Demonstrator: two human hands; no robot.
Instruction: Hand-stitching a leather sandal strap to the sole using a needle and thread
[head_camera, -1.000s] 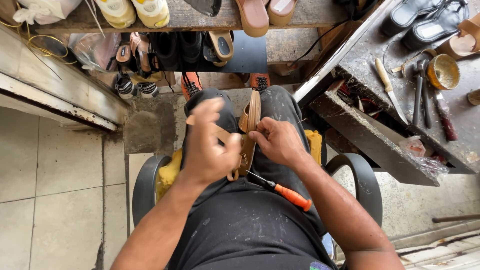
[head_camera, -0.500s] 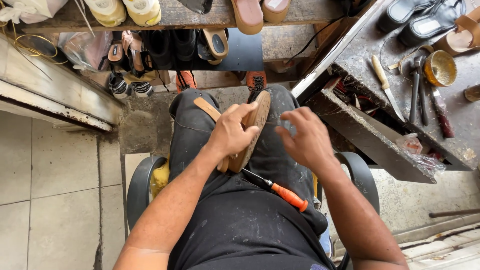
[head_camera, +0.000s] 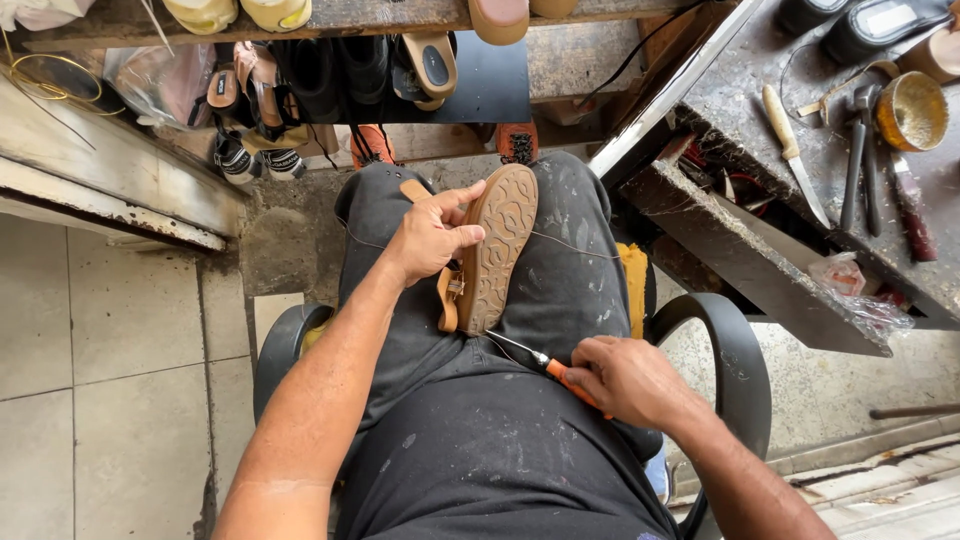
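Note:
A tan sandal (head_camera: 497, 250) lies sole-up on my lap, its patterned tread facing me and its straps underneath. My left hand (head_camera: 432, 235) holds it along its left edge, thumb on the sole. My right hand (head_camera: 628, 378) lies low on my right thigh, closed around the orange handle of an awl (head_camera: 545, 365) whose metal tip points toward the sandal's heel. A thin thread (head_camera: 570, 245) runs from the sandal across my right leg.
A workbench (head_camera: 760, 130) at right carries a knife (head_camera: 792, 150), pliers (head_camera: 862, 150), a round tin (head_camera: 912, 110) and dark shoes. A wooden shelf (head_camera: 330, 20) ahead holds several shoes and sandals. Chair armrests (head_camera: 730, 360) flank me. Tiled floor is at left.
The sandal has been turned sole-up and laid on my lap. My right hand dropped from the sandal to the orange-handled awl and took hold of it.

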